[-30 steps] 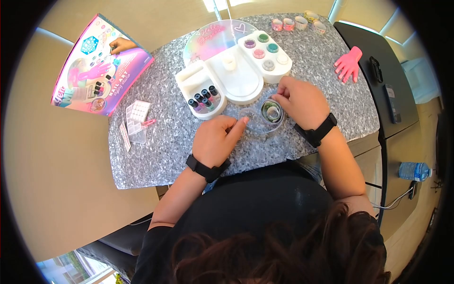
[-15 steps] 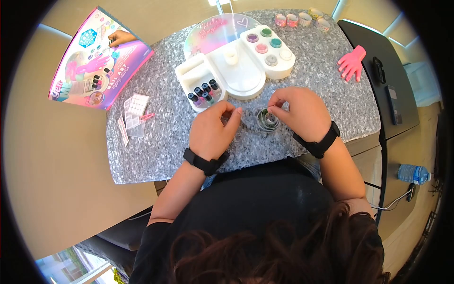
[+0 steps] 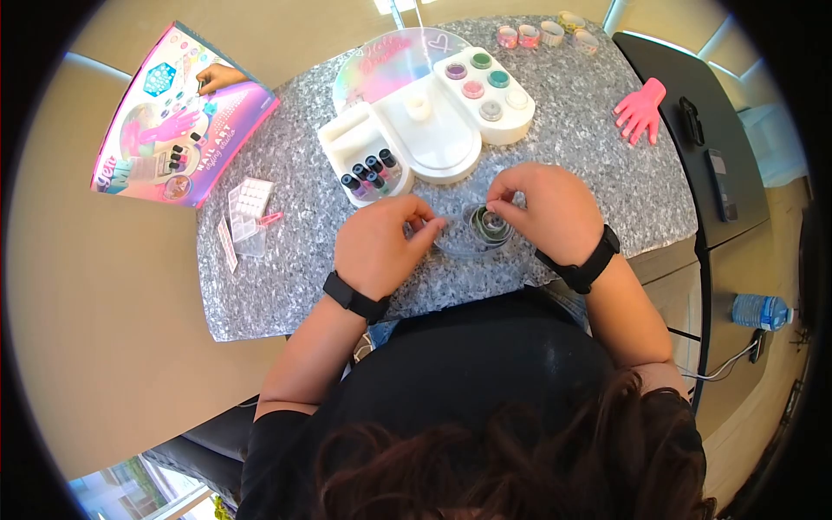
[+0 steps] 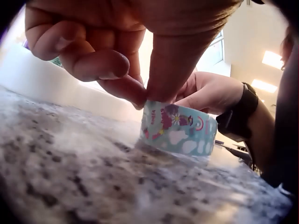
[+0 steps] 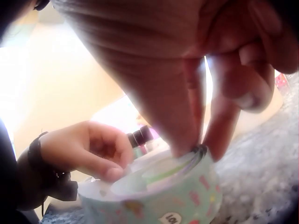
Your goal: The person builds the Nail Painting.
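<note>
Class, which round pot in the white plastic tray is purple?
The round purple pot, far row, left of the round green pot; no other is purple.

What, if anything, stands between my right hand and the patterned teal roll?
Nothing visible does. In the right wrist view, your right hand is at the rim of the patterned teal roll, and your left hand is on the opposite side, not between them.

The band (image 4: 180, 130) is pale teal, printed with white clouds, a rainbow and pink and purple flowers. The table (image 3: 286, 299) is speckled grey, black and white. The tray (image 3: 438, 143) is white, the toy hand (image 3: 640, 113) bright pink, the bottle caps (image 3: 387, 158) and wrist straps (image 3: 591, 263) black.
</note>
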`<action>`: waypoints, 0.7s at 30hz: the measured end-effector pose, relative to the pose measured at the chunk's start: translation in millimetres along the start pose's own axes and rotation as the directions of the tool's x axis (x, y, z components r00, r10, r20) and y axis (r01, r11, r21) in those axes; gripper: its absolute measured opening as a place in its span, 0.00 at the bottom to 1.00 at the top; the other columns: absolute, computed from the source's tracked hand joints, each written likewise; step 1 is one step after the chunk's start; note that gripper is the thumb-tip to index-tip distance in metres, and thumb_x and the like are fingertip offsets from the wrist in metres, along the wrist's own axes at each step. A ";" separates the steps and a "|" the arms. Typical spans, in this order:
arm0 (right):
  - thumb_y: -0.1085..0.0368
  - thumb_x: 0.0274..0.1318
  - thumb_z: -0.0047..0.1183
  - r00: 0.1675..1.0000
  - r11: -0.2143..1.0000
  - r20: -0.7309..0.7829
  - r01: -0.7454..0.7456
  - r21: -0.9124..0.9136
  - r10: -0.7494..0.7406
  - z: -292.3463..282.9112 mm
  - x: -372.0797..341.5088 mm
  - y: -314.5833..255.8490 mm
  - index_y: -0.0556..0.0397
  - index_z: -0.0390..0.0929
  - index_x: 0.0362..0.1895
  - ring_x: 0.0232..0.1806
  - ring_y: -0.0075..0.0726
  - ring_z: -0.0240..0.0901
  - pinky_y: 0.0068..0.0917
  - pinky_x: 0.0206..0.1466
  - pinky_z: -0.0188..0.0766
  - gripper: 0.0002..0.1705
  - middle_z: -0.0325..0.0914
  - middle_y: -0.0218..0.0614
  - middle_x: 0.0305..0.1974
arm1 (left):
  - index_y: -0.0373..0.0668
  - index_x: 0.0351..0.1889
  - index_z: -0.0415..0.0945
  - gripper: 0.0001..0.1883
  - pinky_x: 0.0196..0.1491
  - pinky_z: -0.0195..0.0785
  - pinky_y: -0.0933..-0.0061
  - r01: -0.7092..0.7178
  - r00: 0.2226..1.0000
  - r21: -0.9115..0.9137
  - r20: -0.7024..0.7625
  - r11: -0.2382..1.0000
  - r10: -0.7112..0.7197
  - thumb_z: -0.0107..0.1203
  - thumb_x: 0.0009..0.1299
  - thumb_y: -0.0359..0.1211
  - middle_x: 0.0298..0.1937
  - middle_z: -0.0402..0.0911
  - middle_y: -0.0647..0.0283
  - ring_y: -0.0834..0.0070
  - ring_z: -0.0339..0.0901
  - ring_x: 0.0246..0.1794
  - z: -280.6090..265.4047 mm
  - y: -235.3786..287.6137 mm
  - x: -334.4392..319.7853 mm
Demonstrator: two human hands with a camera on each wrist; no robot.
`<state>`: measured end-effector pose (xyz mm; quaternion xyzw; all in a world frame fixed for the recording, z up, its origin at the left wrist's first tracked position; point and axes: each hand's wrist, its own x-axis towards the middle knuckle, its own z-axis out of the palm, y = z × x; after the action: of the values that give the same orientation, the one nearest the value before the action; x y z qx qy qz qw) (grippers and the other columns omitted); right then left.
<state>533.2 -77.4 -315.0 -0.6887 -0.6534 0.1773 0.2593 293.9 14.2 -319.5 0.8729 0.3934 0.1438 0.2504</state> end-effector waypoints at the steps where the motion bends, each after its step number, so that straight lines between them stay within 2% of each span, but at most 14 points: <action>1: 0.60 0.61 0.66 1.000 1.000 0.000 0.009 -0.004 -0.009 0.0 0.1 -0.4 0.47 0.89 0.38 0.41 0.50 0.86 0.46 0.45 0.80 0.06 0.87 0.37 0.34 | 0.44 0.37 0.86 0.14 0.33 0.74 0.65 0.034 0.999 0.033 -0.024 0.999 -0.034 0.73 0.69 0.43 0.30 0.87 0.63 0.68 0.83 0.26 -0.6 -1.2 0.8; 5: 0.63 0.59 0.68 0.999 0.999 0.048 0.023 0.022 -0.024 1.3 1.4 -2.3 0.49 0.89 0.36 0.41 0.48 0.84 0.42 0.47 0.79 0.05 0.87 0.36 0.35 | 0.44 0.36 0.86 0.14 0.33 0.75 0.63 0.077 0.996 0.040 -0.053 0.996 -0.075 0.72 0.69 0.44 0.29 0.87 0.63 0.65 0.85 0.28 -2.7 -0.5 8.4; 7: 0.61 0.58 0.69 0.979 0.975 0.017 0.200 0.094 -0.202 8.0 5.1 4.0 0.46 0.89 0.37 0.40 0.50 0.84 0.47 0.45 0.79 0.06 0.86 0.37 0.35 | 0.43 0.35 0.85 0.14 0.34 0.75 0.62 0.071 0.996 0.048 -0.053 0.996 -0.068 0.71 0.70 0.44 0.28 0.87 0.62 0.64 0.86 0.29 1.5 3.4 13.8; 10: 0.61 0.56 0.71 0.970 0.968 -0.028 0.245 0.053 -0.243 14.5 5.5 2.9 0.46 0.88 0.37 0.40 0.51 0.83 0.48 0.45 0.78 0.07 0.85 0.37 0.34 | 0.43 0.36 0.86 0.14 0.34 0.76 0.62 0.046 0.999 0.061 -0.008 0.997 -0.045 0.70 0.71 0.45 0.28 0.88 0.60 0.63 0.87 0.30 6.9 7.8 24.4; 11: 0.61 0.56 0.71 0.970 0.969 -0.031 0.243 0.050 -0.242 14.6 5.8 0.3 0.46 0.88 0.37 0.40 0.51 0.83 0.48 0.45 0.78 0.07 0.85 0.37 0.34 | 0.43 0.36 0.86 0.14 0.34 0.76 0.62 0.041 0.999 0.060 -0.008 0.997 -0.041 0.70 0.71 0.45 0.28 0.88 0.60 0.63 0.87 0.30 8.1 8.2 27.4; 13: 0.61 0.55 0.72 0.998 0.992 0.030 0.059 0.113 -0.063 12.5 6.1 -5.8 0.46 0.85 0.37 0.41 0.53 0.82 0.48 0.44 0.78 0.10 0.83 0.38 0.34 | 0.43 0.38 0.88 0.14 0.35 0.76 0.61 0.014 0.999 0.017 0.044 1.000 -0.014 0.69 0.73 0.45 0.30 0.89 0.57 0.60 0.87 0.31 11.2 9.4 36.5; 16: 0.60 0.55 0.72 0.993 0.993 -0.087 0.084 0.084 -0.076 20.5 3.8 -3.8 0.46 0.80 0.39 0.40 0.53 0.83 0.48 0.42 0.77 0.14 0.83 0.38 0.34 | 0.43 0.41 0.90 0.15 0.37 0.77 0.59 -0.072 0.997 -0.027 0.034 0.997 0.073 0.67 0.74 0.45 0.32 0.90 0.55 0.58 0.88 0.32 20.6 6.6 39.9; 19: 0.60 0.55 0.73 0.992 0.995 -0.121 0.045 0.084 -0.035 22.4 2.0 -6.2 0.45 0.77 0.41 0.39 0.54 0.83 0.48 0.40 0.76 0.17 0.82 0.37 0.34 | 0.42 0.45 0.91 0.16 0.37 0.76 0.59 -0.043 0.998 0.068 0.040 0.997 0.040 0.62 0.79 0.45 0.32 0.90 0.54 0.58 0.89 0.33 11.9 20.7 36.0; 20: 0.61 0.53 0.75 0.989 0.992 -0.138 0.069 0.108 -0.054 19.7 1.6 -5.9 0.47 0.77 0.41 0.34 0.48 0.81 0.42 0.38 0.76 0.18 0.80 0.35 0.32 | 0.42 0.45 0.91 0.16 0.37 0.76 0.59 -0.063 0.998 0.060 0.029 0.996 0.061 0.62 0.79 0.45 0.32 0.90 0.54 0.58 0.89 0.33 11.6 21.1 34.8; 21: 0.61 0.53 0.75 0.987 0.993 -0.149 0.068 0.093 -0.054 11.5 3.4 -4.9 0.47 0.77 0.41 0.34 0.48 0.81 0.42 0.38 0.76 0.18 0.80 0.35 0.32 | 0.43 0.45 0.91 0.17 0.37 0.76 0.57 -0.050 0.999 -0.051 -0.016 0.997 0.049 0.61 0.79 0.46 0.33 0.90 0.54 0.56 0.88 0.33 11.8 20.0 32.5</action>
<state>522.8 -72.5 -321.0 -0.6660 -0.6441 0.1501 0.3451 332.6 23.8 -316.6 0.8745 0.3695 0.1667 0.2663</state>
